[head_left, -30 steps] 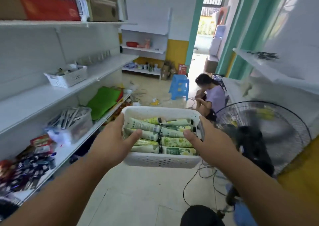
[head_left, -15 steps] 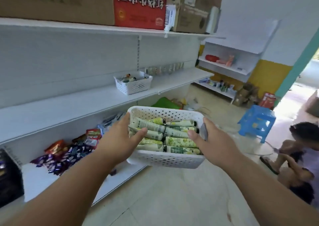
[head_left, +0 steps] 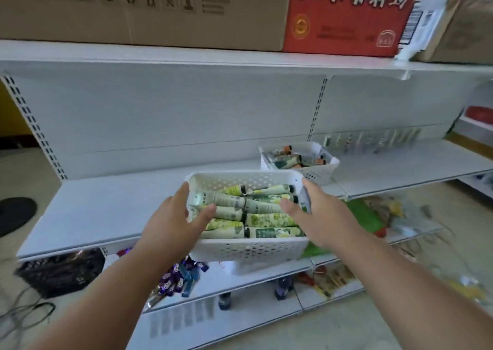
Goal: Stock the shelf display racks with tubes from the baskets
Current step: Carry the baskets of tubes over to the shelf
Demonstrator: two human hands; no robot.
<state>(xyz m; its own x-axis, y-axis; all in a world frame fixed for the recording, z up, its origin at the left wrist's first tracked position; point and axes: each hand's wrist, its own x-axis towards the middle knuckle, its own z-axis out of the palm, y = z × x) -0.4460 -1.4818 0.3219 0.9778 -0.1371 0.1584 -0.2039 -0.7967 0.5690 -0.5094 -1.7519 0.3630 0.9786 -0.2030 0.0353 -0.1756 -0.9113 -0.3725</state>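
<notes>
I carry a white perforated basket (head_left: 248, 251) filled with several green-and-white tubes (head_left: 266, 220) in front of the middle white shelf (head_left: 112, 210). My left hand (head_left: 173, 221) grips its left rim, thumb lying over the tubes. My right hand (head_left: 317, 213) grips the right rim the same way. A second white basket (head_left: 317, 174) with darker, orange-capped tubes stands on the middle shelf, just behind and to the right. A clear display rack (head_left: 373, 140) stands along the shelf's back, right of that basket.
Cardboard boxes (head_left: 149, 10) and a red carton (head_left: 344, 16) fill the top shelf. The lower shelf (head_left: 253, 280) holds purple wrapped sweets (head_left: 181, 277), a black crate (head_left: 61, 272) and a green bag (head_left: 365, 216). Cables lie on the floor at bottom left.
My view has turned left from the room to face the shelving square on. The basket, held in both hands throughout, has come up close to the middle shelf's front edge.
</notes>
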